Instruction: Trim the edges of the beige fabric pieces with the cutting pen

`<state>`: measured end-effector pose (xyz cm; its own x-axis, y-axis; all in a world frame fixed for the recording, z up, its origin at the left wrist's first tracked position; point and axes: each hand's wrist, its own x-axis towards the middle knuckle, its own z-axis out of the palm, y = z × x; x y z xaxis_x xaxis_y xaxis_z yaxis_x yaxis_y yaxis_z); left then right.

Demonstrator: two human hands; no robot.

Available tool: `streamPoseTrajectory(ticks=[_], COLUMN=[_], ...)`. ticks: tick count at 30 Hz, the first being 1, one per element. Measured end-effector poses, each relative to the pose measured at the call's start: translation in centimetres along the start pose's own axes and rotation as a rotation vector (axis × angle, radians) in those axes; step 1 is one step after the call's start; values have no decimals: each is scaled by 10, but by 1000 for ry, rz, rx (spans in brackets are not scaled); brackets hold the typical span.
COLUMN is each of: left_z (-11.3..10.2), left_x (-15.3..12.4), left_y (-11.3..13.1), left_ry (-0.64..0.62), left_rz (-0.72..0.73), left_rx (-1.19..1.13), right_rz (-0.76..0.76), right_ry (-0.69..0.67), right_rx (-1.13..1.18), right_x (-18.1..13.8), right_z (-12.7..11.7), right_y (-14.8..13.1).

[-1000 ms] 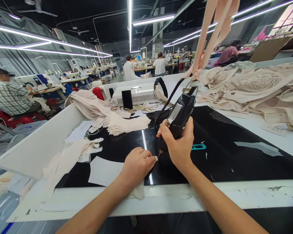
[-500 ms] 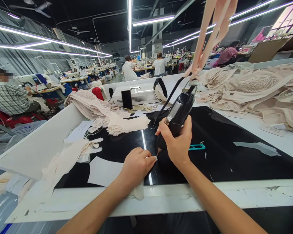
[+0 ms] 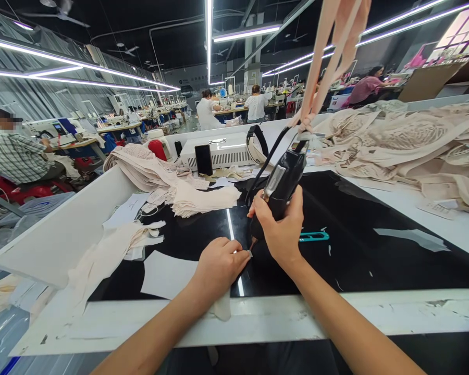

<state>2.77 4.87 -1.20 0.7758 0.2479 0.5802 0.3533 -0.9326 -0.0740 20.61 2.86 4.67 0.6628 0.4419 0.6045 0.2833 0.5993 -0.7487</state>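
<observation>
A black handheld tool with a silver metal lever on its side (image 3: 283,182) stands tilted at the centre of the frame, its narrow tip pointing down at the small pale end of a thin strip (image 3: 250,254). The person's right hand (image 3: 281,224) is wrapped around the tool's body. The left hand (image 3: 221,268), lower centre, is closed on the strip, fingers curled; that grip is mostly hidden. Whether tip and strip touch is too small to tell.

To work well here, I would press the strip flat, set the fingertips back from the tip, and guide the tool slowly without twisting its cord.

Beneath lies a glossy black sheet (image 3: 355,255) on a white bench (image 3: 394,312). A teal plastic-handled tool (image 3: 315,236) rests just right of the right hand; a white flat cut-out (image 3: 168,273) lies left of the left. Peach fabric strips (image 3: 316,83) hang tied above the tool, upper right of centre.
</observation>
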Motion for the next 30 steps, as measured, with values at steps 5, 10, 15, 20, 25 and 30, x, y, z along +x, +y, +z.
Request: streamPoseTrajectory(ticks=[5, 10, 15, 20, 25, 30], left_z=[1, 1, 1, 2, 2, 1], left_x=[-1, -1, -1, -1, -2, -2], left_y=[0, -1, -1, -1, -2, -3], left_ry=[-9, -30, -65, -48, -91, -106], left_rz=[-15, 0, -13, -1, -32, -37], left_rx=[-4, 14, 14, 4, -24, -28], right_rz=[-2, -19, -25, -27, -21, -24], right_ry=[-14, -22, -31, -17, 1, 1], right_rx=[35, 83, 95, 41, 5, 38], right_x=[1, -3, -5, -5, -6, -2], right_z=[-2, -6, -6, -6, -6, -8], right_y=[-4, -14, -14, -5, -4, -9])
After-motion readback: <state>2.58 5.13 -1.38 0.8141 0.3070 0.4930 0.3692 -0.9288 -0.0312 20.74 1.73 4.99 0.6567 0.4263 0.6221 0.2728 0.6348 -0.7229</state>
